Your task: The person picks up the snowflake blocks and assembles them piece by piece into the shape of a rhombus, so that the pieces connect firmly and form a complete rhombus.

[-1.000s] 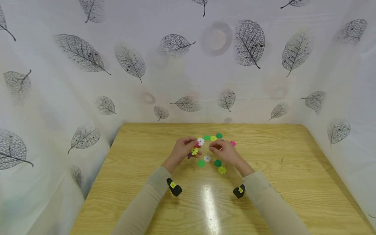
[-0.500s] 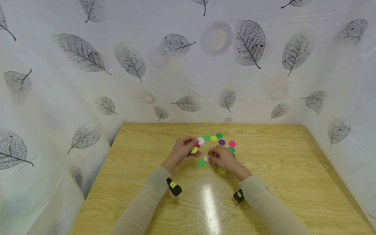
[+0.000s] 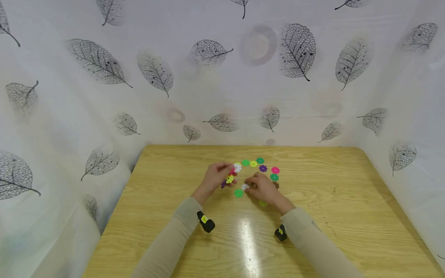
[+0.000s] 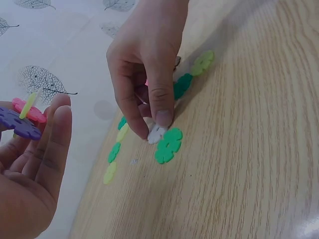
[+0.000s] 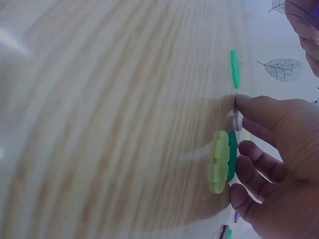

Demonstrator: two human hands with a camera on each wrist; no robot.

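My left hand [image 3: 214, 179] holds a small cluster of joined plastic flower-shaped discs above the table. A white disc [image 3: 237, 167], a yellow disc [image 3: 229, 179], a purple disc [image 4: 19, 123] and a pink disc [image 4: 29, 109] show in it, slotted together at angles. To the right, my right hand [image 3: 265, 190] reaches down to the tabletop. Its thumb and forefinger pinch a loose white disc [image 4: 156, 134] at the wood surface. Right beside that one lies a light green disc [image 4: 169, 145].
Several more flower discs lie about the hands on the wooden table [image 3: 167, 170]: a purple one [image 3: 263, 168], a pink one [image 3: 275, 170], a brown one [image 3: 276, 185] and a yellow-green one [image 5: 218, 162]. A leaf-print curtain [image 3: 222, 77] surrounds the table's back and sides.
My right hand has come down and toward me from above the discs, and now pinches the loose white one. The left hand stays in place with its cluster.
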